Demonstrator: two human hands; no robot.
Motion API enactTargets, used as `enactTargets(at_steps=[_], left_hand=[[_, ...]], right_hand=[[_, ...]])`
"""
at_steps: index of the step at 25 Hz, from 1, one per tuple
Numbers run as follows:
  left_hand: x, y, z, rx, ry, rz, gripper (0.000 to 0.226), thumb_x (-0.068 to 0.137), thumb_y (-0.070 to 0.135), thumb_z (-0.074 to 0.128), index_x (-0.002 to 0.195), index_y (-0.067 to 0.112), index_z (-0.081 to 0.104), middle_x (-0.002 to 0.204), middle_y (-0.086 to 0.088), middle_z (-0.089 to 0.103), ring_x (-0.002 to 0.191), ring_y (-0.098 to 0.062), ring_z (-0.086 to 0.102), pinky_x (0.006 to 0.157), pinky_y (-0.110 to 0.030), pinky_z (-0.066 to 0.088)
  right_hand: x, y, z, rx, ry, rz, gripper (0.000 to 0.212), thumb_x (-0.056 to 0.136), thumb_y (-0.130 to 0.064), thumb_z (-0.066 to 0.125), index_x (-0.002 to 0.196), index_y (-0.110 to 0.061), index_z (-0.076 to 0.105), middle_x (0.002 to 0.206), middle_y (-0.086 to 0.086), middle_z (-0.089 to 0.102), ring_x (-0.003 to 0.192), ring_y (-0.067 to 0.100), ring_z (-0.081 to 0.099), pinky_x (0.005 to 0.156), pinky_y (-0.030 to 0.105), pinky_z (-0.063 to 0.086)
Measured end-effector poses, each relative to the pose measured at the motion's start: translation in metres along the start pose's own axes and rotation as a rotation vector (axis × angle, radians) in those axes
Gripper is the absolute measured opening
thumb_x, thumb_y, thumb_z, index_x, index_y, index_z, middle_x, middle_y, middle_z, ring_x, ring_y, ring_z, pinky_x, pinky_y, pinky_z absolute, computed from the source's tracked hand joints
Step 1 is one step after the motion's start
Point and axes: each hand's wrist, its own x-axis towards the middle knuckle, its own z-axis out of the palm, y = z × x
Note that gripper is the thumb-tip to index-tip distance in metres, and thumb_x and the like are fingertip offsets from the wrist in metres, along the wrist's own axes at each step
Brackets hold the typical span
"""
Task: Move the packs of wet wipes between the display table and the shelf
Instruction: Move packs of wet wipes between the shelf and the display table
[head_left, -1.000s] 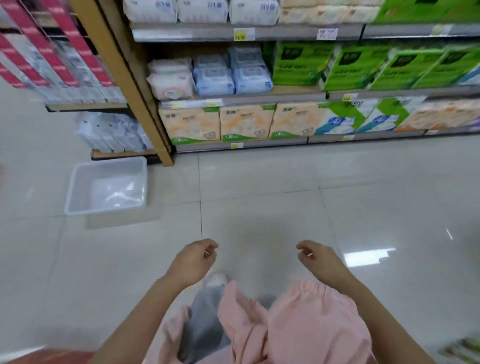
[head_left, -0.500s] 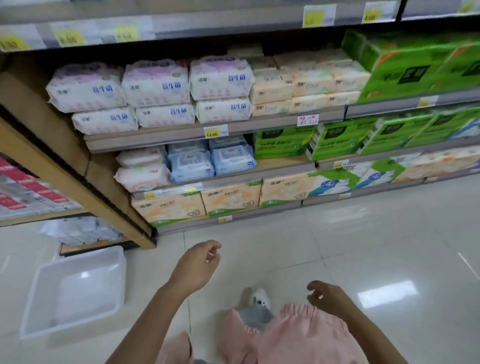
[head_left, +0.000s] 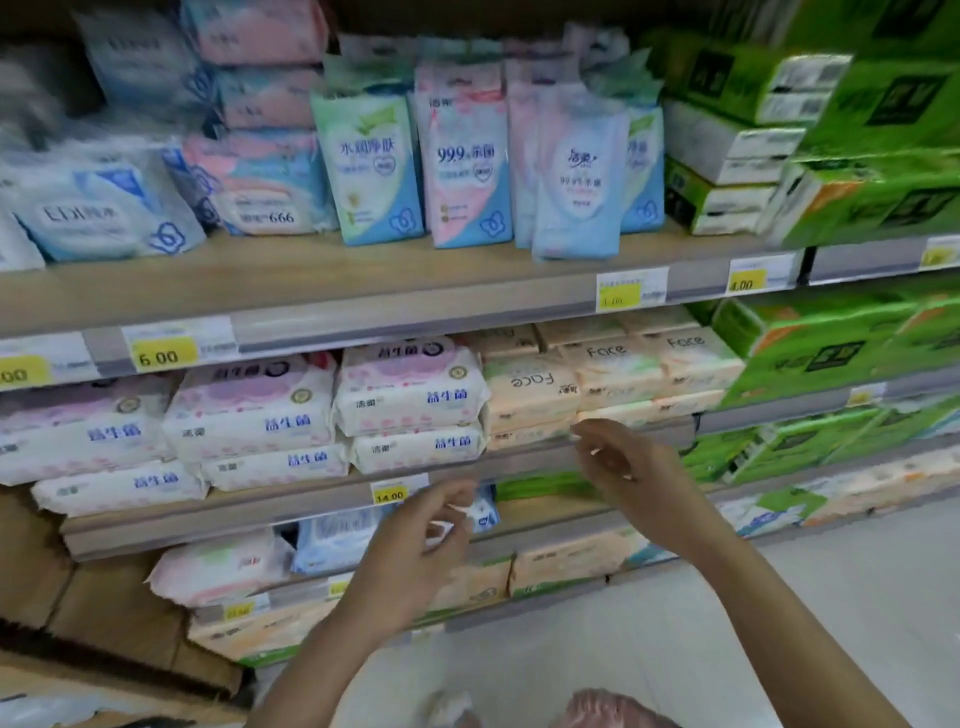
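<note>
Pastel wet-wipe packs (head_left: 467, 166) stand upright along the upper shelf's (head_left: 311, 280) front edge, long axes vertical, labels outward; left grip (head_left: 410, 551) and right grip (head_left: 634, 467) hover loosely curled, holding nothing.

Both hands hang before the shelf (head_left: 363, 312), fingers loosely curled. The left hand (head_left: 415, 545) is just below the 14.00 price tag (head_left: 389, 493) on a board's front edge. The right hand (head_left: 634, 478) is near the peach tissue packs (head_left: 530, 389). Upright wet wipe packs (head_left: 467, 171) stand on the board above.
</note>
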Motion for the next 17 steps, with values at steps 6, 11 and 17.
enactTargets(at_steps=[6,11,17], left_hand=[[0.123,0.09,-0.05,-0.074,0.275,0.386,0.03,0.09,0.011,0.059,0.117,0.024,0.057,0.107,0.012,0.063,0.093,0.003,0.059,0.079,-0.007,0.044],[0.187,0.131,-0.051,0.073,0.502,0.402,0.04,0.087,0.015,0.062,0.126,0.019,0.051,0.117,0.005,0.056,0.099,-0.003,0.057,0.074,-0.019,0.05],[0.225,0.151,-0.041,0.297,0.549,0.19,0.034,0.085,0.027,0.063,0.119,0.021,0.058,0.114,0.003,0.061,0.098,-0.014,0.061,0.086,-0.029,0.048]], right_hand=[[0.087,-0.044,-0.063,0.11,0.333,-0.154,0.03,0.088,-0.003,0.061,0.111,-0.022,0.056,0.093,-0.012,0.064,0.08,0.001,0.062,0.07,0.009,0.046],[0.157,-0.054,-0.088,0.168,0.517,-0.107,0.048,0.084,-0.027,0.069,0.126,-0.016,0.05,0.112,-0.002,0.056,0.099,0.013,0.056,0.078,0.021,0.047],[0.196,-0.053,-0.084,0.201,0.403,-0.055,0.05,0.07,-0.032,0.081,0.107,-0.028,0.047,0.094,-0.021,0.057,0.082,-0.009,0.055,0.064,0.011,0.043]])
